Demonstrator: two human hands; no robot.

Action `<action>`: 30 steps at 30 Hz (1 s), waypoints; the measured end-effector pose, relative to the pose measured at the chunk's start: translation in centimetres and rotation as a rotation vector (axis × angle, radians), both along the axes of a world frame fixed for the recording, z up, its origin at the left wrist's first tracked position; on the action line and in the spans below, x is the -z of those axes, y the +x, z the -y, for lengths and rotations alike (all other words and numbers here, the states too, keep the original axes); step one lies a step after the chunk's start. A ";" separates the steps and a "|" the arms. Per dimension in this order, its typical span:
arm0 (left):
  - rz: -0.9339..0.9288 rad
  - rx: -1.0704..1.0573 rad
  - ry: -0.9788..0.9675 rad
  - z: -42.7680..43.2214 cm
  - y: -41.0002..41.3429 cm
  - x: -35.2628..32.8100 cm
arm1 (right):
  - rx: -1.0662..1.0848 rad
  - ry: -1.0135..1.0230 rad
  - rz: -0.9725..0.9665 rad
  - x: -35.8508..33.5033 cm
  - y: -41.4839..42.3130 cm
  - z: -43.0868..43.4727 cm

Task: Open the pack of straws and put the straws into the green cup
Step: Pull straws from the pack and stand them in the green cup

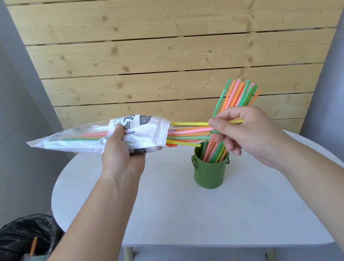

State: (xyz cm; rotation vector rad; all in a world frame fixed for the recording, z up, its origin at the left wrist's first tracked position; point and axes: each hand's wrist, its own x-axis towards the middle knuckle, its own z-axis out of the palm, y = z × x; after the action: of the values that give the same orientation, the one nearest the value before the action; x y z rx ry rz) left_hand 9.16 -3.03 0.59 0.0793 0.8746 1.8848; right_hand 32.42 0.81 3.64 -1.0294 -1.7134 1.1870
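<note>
My left hand grips the white plastic straw pack, held level above the table with its open mouth pointing right. Several coloured straws stick out of that mouth. My right hand pinches a yellow straw and its neighbours between thumb and fingers, just above the green cup. The cup stands upright on the white table and holds a bunch of straws that lean up and to the right behind my right hand.
A bin lined with a black bag stands on the floor at the lower left, with an orange straw and wrapping inside. A wooden slat wall rises behind the table.
</note>
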 end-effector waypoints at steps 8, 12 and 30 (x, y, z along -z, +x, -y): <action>0.040 -0.051 0.011 0.5 -1.4 -0.2 | 0.045 0.011 0.014 -2.1 2.8 -1.0; 0.043 -0.073 0.017 0.6 -2.2 -0.2 | 0.061 0.002 0.052 -3.7 5.3 -1.7; 0.076 -0.115 0.007 -0.3 -1.7 0.8 | 0.235 0.153 0.428 -7.2 13.5 -2.0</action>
State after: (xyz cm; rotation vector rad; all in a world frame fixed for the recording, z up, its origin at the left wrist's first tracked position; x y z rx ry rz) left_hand 7.42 -2.75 -0.20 -0.0391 0.8357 1.9846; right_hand 45.92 2.83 10.82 -1.4175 -1.9035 0.7074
